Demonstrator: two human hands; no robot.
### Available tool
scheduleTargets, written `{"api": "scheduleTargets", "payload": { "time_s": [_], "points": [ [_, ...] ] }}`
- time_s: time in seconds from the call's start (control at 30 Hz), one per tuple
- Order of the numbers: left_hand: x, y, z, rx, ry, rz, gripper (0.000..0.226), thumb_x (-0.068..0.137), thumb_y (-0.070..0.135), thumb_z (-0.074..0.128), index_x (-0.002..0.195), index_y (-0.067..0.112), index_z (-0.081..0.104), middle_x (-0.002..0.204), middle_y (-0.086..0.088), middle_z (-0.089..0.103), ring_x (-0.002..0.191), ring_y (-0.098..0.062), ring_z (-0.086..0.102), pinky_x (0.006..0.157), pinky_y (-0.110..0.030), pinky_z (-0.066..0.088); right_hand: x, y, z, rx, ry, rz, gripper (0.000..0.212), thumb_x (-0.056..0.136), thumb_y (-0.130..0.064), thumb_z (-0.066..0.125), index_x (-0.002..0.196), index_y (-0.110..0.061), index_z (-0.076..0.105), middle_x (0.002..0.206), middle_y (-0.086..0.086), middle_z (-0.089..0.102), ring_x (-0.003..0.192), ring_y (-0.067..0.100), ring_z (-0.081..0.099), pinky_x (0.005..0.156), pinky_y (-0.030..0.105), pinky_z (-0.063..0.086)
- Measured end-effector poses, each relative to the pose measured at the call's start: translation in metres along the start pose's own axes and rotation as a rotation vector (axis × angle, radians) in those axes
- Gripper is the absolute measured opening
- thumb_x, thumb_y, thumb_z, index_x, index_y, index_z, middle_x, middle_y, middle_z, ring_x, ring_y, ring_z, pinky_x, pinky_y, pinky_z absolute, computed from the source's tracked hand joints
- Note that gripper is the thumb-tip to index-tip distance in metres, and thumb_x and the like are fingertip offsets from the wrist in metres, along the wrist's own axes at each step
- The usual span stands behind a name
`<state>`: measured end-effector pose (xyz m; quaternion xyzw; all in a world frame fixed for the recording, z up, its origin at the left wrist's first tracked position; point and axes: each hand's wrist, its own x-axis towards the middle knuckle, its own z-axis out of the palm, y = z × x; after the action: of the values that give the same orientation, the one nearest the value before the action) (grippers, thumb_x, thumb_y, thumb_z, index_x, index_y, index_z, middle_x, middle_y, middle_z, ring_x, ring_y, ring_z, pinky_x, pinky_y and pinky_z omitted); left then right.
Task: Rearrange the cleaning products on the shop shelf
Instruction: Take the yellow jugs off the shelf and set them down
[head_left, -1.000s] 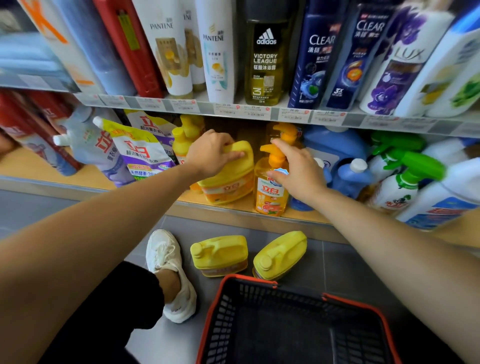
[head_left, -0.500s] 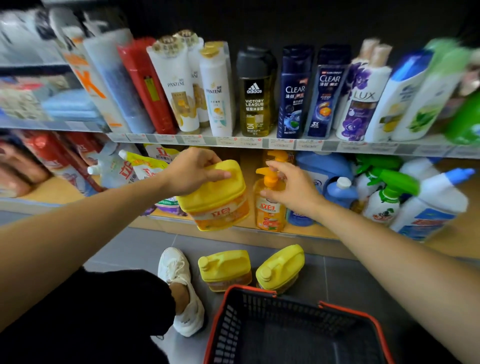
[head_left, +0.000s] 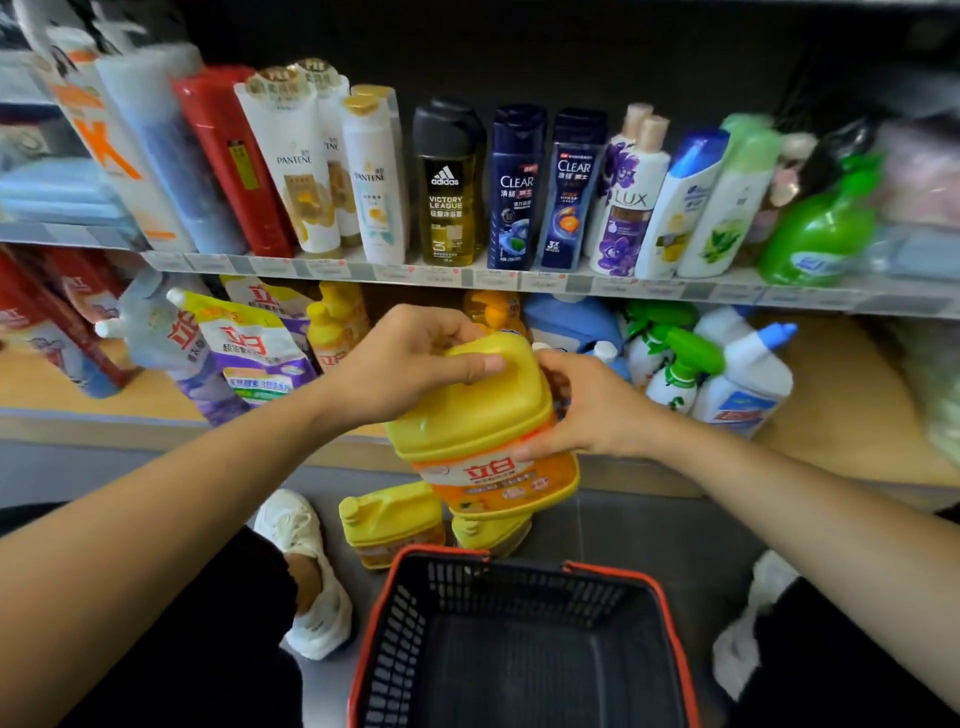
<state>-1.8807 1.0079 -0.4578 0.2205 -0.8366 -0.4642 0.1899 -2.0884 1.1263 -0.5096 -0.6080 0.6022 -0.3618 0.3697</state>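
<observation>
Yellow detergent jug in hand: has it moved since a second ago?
Yes: the yellow detergent jug has come off the lower shelf, out toward the basket.

Yellow orange-labelled jug (head_left: 483, 431), tilted, aloft before the lower shelf (head_left: 104, 410); two matching jugs (head_left: 389, 519) on the floor (head_left: 649, 519) below.
</observation>
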Motion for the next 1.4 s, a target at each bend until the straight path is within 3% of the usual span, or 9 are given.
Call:
{"api": "scheduleTargets", "payload": {
  "time_s": [0.23,0.37,0.5,0.6,0.73,0.97,1.1,1.27,1.4],
  "points": [
    [0.013,-0.023,0.010,0.021,-0.064,0.002,0.038,0.079,0.034,0.075,0.114,0.020,0.071,0.107,-0.001,0.074,0.098,-0.011,0.067,0.086,-0.029,0.056,-0.026,0.026,-0.017,0.029,0.138,0.087,0.072,0.059,-0.020,0.096,0.123,-0.029,0.064,0.116,-0.012,0.073,0.110,0.006,0.067,0.099,0.036,0.054],
    [0.013,-0.036,0.021,-0.144,-0.001,-0.079,0.035,0.083,0.028,0.071,0.118,0.020,0.069,0.113,-0.005,0.073,0.103,-0.013,0.068,0.090,-0.029,0.057,-0.035,0.037,-0.029,0.145,0.248,0.148,0.073,0.053,-0.027,0.095,0.120,-0.025,0.066,0.116,-0.006,0.074,0.108,0.013,0.069,0.096,0.044,0.056],
    [0.016,-0.034,0.034,-0.389,0.108,-0.102,0.046,0.087,0.028,0.065,0.130,0.013,0.063,0.123,-0.013,0.071,0.112,-0.020,0.067,0.101,-0.041,0.053,-0.045,0.040,-0.037,0.360,0.303,0.159,0.060,0.056,-0.017,0.090,0.112,-0.021,0.069,0.110,0.003,0.076,0.104,0.020,0.072,0.085,0.036,0.059],
    [0.020,-0.029,0.044,-0.531,0.103,-0.102,0.040,0.090,0.031,0.058,0.128,0.021,0.060,0.113,-0.010,0.073,0.105,-0.017,0.068,0.091,-0.034,0.057,-0.052,0.038,-0.039,0.493,0.300,0.180,0.055,0.062,-0.011,0.084,0.114,-0.014,0.069,0.109,0.009,0.076,0.102,0.025,0.072,0.078,0.032,0.059],
    [0.027,-0.018,0.054,-0.602,0.103,-0.076,0.027,0.093,0.031,0.054,0.118,0.023,0.061,0.099,0.002,0.070,0.093,-0.011,0.064,0.079,-0.024,0.052,-0.058,0.038,-0.039,0.553,0.274,0.205,0.064,0.066,-0.009,0.081,0.127,-0.009,0.062,0.117,0.015,0.072,0.108,0.029,0.070,0.086,0.040,0.058],
    [0.029,0.007,0.070,-0.453,0.157,0.091,0.011,0.094,0.022,0.061,0.104,0.019,0.061,0.097,-0.007,0.062,0.091,-0.017,0.056,0.081,-0.028,0.047,-0.058,0.025,-0.035,0.373,0.384,0.087,0.057,0.066,-0.019,0.086,0.118,-0.027,0.064,0.120,0.003,0.070,0.113,0.019,0.066,0.092,0.038,0.057],
    [0.029,0.010,0.074,-0.183,0.077,0.184,0.012,0.096,0.020,0.062,0.107,0.016,0.064,0.096,-0.004,0.063,0.088,-0.010,0.054,0.077,-0.025,0.045,-0.056,0.018,-0.043,0.042,0.421,0.001,0.029,0.078,-0.016,0.084,0.101,-0.025,0.068,0.097,-0.004,0.071,0.089,0.005,0.066,0.078,0.024,0.055],
    [0.028,0.006,0.076,-0.075,0.008,0.185,0.017,0.100,0.011,0.058,0.113,0.019,0.064,0.104,0.006,0.065,0.093,-0.004,0.059,0.082,-0.020,0.046,-0.049,0.008,-0.041,-0.165,0.279,0.062,0.016,0.083,-0.023,0.081,0.087,-0.014,0.068,0.074,0.003,0.065,0.069,0.014,0.059,0.064,0.036,0.047],
    [0.025,-0.006,0.080,0.052,-0.057,0.105,0.020,0.102,0.012,0.055,0.116,0.014,0.068,0.112,-0.013,0.069,0.102,-0.037,0.061,0.087,-0.048,0.048,-0.051,0.006,-0.034,-0.229,0.246,0.099,0.025,0.084,-0.033,0.078,0.083,-0.010,0.069,0.076,0.014,0.066,0.075,0.029,0.063,0.065,0.043,0.047]
  ]
}}
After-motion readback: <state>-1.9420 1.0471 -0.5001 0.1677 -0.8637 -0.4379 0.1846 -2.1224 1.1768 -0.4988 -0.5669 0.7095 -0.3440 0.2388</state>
